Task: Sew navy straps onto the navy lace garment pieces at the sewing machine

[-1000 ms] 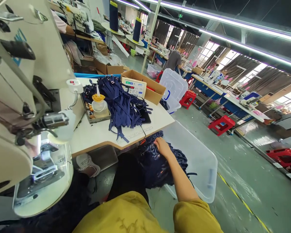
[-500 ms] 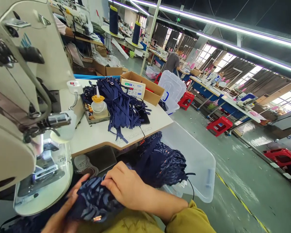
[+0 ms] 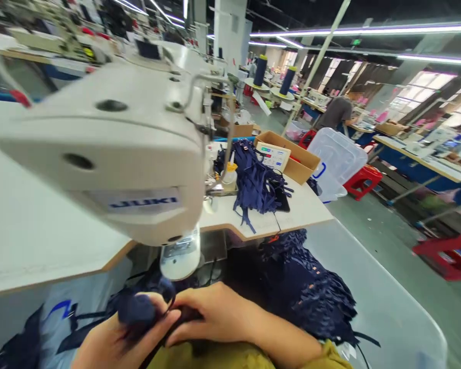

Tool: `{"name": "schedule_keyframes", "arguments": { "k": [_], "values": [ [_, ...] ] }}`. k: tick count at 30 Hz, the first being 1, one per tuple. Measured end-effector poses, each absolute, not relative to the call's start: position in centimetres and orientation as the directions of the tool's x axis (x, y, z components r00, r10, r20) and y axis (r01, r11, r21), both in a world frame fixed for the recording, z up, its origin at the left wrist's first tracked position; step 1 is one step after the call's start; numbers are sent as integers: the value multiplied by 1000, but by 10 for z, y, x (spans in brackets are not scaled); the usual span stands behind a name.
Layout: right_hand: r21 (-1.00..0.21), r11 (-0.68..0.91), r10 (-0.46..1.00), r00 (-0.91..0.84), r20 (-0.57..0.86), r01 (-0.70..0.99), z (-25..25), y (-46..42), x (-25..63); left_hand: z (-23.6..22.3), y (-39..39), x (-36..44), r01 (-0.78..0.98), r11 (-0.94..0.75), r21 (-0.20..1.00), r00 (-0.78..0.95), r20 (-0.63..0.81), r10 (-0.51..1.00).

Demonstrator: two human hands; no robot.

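Note:
My left hand (image 3: 123, 335) is closed round a bunched dark navy garment (image 3: 136, 313), low in the view and blurred by motion. My right hand (image 3: 218, 312) meets it from the right, thumb and fingers bent in on the dark cloth and a thin strap by the left fingertips. Just beyond both hands is the lit bed of a white JUKI sewing machine (image 3: 146, 154). A heap of similar navy lace garments (image 3: 315, 287) lies to the right of my right forearm.
A bundle of navy straps (image 3: 255, 179) lies on the white table (image 3: 303, 210) beside a control box (image 3: 273, 155) and cardboard box (image 3: 303, 163). A clear plastic bin (image 3: 403, 307) stands at the right. More dark cloth (image 3: 23, 341) is at lower left. A person (image 3: 335, 113) works farther back.
My view has swung left, bringing the machine head to the middle. The garment, spread with its lace showing before, is now bunched in my left hand, and my hands are closer together.

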State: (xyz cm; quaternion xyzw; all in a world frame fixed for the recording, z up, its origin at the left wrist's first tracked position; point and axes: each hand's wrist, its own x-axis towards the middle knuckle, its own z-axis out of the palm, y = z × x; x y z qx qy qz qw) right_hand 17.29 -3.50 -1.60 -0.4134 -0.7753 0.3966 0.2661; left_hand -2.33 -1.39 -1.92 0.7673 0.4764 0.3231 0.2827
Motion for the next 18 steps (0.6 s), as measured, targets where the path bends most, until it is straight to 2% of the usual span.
{"name": "schedule_keyframes", "arguments": {
  "k": [3, 5, 8, 11, 13, 18],
  "values": [
    [-856, 357, 866, -475, 154, 374, -21, -40, 184, 6, -14, -19, 423, -167, 890, 318, 26, 948],
    [-871, 332, 890, -426, 162, 362, -19, -42, 191, 14, -14, -15, 278, -67, 958, 315, -25, 949],
    [-906, 256, 922, -366, 124, 337, -14, -45, 194, 14, -11, -11, 131, -4, 991, 395, -49, 917],
    [-939, 200, 941, -323, 104, 281, -14, -47, 193, 11, -9, -7, 140, 91, 986, 453, -146, 879],
    [-957, 159, 961, -260, 93, 244, -15, -46, 191, 13, -9, -3, 175, 88, 981, 449, -160, 879],
    [-998, 51, 983, -176, 45, 35, -11, -41, 189, 18, -9, 6, 174, -14, 985, 450, -67, 891]
  ]
}}
